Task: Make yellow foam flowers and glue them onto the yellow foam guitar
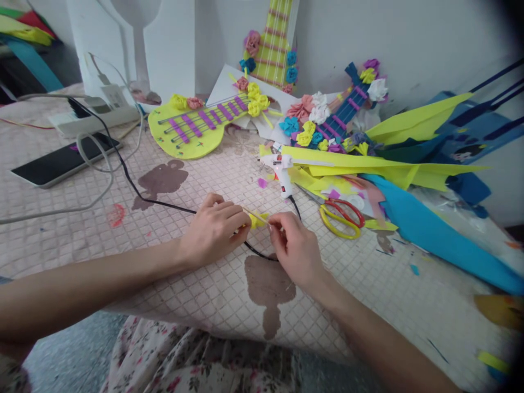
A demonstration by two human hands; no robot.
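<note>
My left hand (221, 226) is closed low over the table, its fingertips at a small crumpled yellow paper piece (257, 220). A thin pale stick (254, 213) spans the gap between my hands, lying across the yellow paper. My right hand (297, 244) pinches the stick's right end between thumb and forefinger. Part of the paper is covered by my left fingers, so its full shape is hidden. Just beyond my hands rests a white glue gun (282, 177), its black cord (164, 204) passing near or under my hands.
Scissors (341, 219) with red and yellow handles lie to the right, beside yellow and blue paper strips (429, 229). Paper guitars (192, 131) with paper flowers stand along the wall. At left are a phone (65, 159), a power strip (98, 119) and looping cables.
</note>
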